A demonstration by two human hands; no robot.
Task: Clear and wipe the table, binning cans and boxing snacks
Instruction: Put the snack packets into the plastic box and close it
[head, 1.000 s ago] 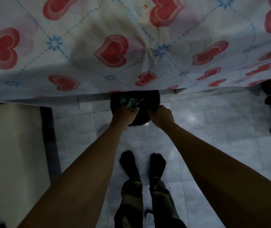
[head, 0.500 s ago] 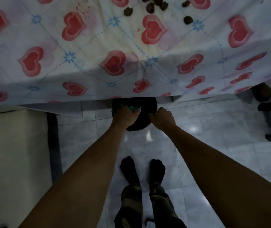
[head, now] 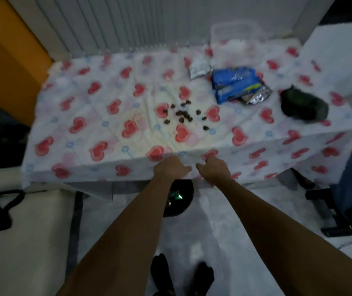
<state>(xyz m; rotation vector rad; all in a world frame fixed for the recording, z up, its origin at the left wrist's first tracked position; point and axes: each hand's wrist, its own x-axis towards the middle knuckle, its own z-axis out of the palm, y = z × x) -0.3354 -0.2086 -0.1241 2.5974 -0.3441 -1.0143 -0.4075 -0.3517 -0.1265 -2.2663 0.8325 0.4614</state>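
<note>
Left hand point(head: 171, 170): loosely curled, empty, at surface point(head: 81, 97) front edge.
Right hand point(head: 214, 170): relaxed, empty, just beside.
Bin point(head: 186, 207): on floor beneath hands.

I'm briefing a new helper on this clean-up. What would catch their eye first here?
The red-heart tablecloth dominates the view, with dark crumbs scattered at its centre. Toward the far right lie blue snack packets, with a dark bundle, perhaps a cloth, near the right edge. The left hand and right hand are at the table's front edge, above a black bin on the floor.
</note>
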